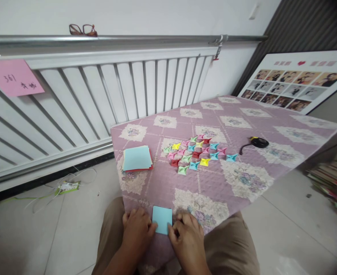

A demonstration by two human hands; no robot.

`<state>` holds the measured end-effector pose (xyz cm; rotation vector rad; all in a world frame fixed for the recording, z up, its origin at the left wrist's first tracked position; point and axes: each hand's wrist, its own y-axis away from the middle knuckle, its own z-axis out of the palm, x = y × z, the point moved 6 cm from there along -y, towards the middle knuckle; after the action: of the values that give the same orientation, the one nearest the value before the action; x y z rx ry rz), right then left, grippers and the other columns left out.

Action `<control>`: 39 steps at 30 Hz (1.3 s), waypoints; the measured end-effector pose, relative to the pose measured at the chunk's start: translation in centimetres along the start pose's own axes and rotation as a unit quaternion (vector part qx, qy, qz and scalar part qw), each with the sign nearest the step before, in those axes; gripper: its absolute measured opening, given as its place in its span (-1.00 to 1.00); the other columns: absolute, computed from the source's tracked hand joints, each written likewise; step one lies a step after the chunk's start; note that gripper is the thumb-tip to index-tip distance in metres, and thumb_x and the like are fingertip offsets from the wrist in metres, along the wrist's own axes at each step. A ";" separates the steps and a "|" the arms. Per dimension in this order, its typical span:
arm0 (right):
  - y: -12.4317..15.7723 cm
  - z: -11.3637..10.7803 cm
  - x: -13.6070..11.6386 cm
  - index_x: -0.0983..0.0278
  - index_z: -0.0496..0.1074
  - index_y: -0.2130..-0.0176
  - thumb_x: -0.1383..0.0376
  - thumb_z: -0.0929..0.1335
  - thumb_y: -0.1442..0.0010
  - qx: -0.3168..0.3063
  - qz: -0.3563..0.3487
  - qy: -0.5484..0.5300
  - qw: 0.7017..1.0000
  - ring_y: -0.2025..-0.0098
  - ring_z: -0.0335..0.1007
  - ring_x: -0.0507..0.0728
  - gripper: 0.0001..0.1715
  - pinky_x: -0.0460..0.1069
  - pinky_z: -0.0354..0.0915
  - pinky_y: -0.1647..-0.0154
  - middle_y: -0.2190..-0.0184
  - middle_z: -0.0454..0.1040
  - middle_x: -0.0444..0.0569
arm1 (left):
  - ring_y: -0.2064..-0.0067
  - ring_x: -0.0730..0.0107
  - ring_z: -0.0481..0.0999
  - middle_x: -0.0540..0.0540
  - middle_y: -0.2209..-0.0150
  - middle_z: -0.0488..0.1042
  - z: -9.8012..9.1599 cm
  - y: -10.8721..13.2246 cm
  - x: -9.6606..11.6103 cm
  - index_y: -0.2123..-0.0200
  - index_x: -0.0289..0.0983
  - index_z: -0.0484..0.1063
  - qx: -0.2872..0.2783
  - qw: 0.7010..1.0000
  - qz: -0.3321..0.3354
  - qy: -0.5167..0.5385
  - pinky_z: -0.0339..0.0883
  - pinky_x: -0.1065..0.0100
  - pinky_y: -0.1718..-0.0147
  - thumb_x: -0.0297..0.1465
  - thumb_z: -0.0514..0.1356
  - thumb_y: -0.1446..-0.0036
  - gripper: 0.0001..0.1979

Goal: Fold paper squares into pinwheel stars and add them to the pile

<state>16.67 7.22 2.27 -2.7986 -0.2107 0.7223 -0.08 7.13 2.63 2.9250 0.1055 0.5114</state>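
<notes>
A small light-blue square of paper point(162, 220), apparently folded, lies flat at the near edge of the tablecloth between my hands. My left hand point(137, 230) is closed, its fingers curled and its thumb at the paper's lower left edge. At the lower right corner, the curled thumb and fingers of my right hand point(187, 236) grip the paper's edge. Farther up the table stand several rows of small folded paper shapes point(196, 154) in blue, pink, red, yellow and green. A stack of square paper sheets point(137, 158), light blue on top, sits left of them.
A black corded object point(259, 142) lies on the patterned purple tablecloth point(162, 183) at the right. Behind is a white radiator point(134, 89), with glasses point(83, 30) on the pipe above. A photo board point(297, 82) leans at the back right. A power strip point(68, 186) lies on the floor.
</notes>
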 end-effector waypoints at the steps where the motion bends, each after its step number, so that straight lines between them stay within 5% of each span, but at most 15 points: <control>1: 0.0 0.0 0.0 0.17 0.39 0.60 0.33 0.44 0.01 0.002 -0.001 0.003 1.000 0.20 0.31 0.22 -0.79 0.10 0.15 0.21 0.34 0.44 -0.08 | 0.15 0.14 0.36 -0.07 0.32 0.48 0.0 0.0 0.0 0.51 -0.24 0.46 0.007 1.000 0.003 0.001 0.01 0.04 0.09 -0.30 0.12 -0.14 -0.76; 19: 0.0 -0.5 -0.4 0.18 0.33 0.51 0.32 0.42 -0.03 0.008 -0.010 0.024 1.000 0.17 0.29 0.23 -0.82 0.07 0.14 0.21 0.34 0.41 -0.07 | 0.21 0.16 0.36 -0.02 0.37 0.45 0.5 0.4 -0.5 0.41 -0.22 0.40 0.098 0.994 0.045 0.007 0.03 0.07 0.10 -0.36 0.18 -0.10 -0.92; 24: 0.3 -0.5 -0.4 0.18 0.31 0.46 0.32 0.39 -0.08 0.014 -0.022 0.009 1.000 0.21 0.28 0.20 -0.84 0.07 0.13 0.21 0.39 0.37 -0.10 | 0.13 0.23 0.33 -0.03 0.18 0.43 0.9 0.6 0.3 0.25 -0.19 0.41 0.128 0.975 0.182 0.007 0.06 0.17 0.10 -0.45 0.20 -0.13 -0.90; 30: 0.6 -0.1 0.1 0.17 0.34 0.41 0.34 0.33 -0.13 0.022 -0.035 -0.006 0.999 0.20 0.30 0.19 -0.92 0.07 0.15 0.19 0.36 0.40 -0.09 | 0.15 0.33 0.29 0.03 0.21 0.40 1.9 1.2 2.2 0.07 -0.05 0.38 0.119 0.897 0.416 -0.090 0.04 0.25 0.13 -0.34 0.14 -0.27 -0.84; 34: 0.9 -0.8 0.2 0.15 0.39 0.30 0.35 0.25 -0.20 0.041 -0.084 -0.057 0.994 0.17 0.34 0.15 -0.86 0.05 0.19 0.16 0.27 0.46 -0.10 | 0.18 0.33 0.28 0.00 0.24 0.38 1.6 1.3 2.8 0.03 -0.03 0.35 0.112 0.870 0.462 -0.131 0.03 0.22 0.11 -0.30 0.09 -0.31 -0.81; 39: 2.7 -1.4 -1.1 0.12 0.40 0.14 0.38 0.20 -0.25 0.046 -0.152 -0.069 0.985 0.16 0.40 0.10 -0.72 0.07 0.18 0.02 0.24 0.50 -0.13 | 0.16 0.30 0.29 -0.02 0.24 0.37 1.1 1.4 3.2 0.08 -0.07 0.38 0.087 0.871 0.462 -0.143 0.05 0.21 0.09 -0.30 0.07 -0.31 -0.84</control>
<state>16.63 4.12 3.19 -2.5504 -0.5977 0.8249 3.34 5.87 2.96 3.0002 -1.3960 0.1504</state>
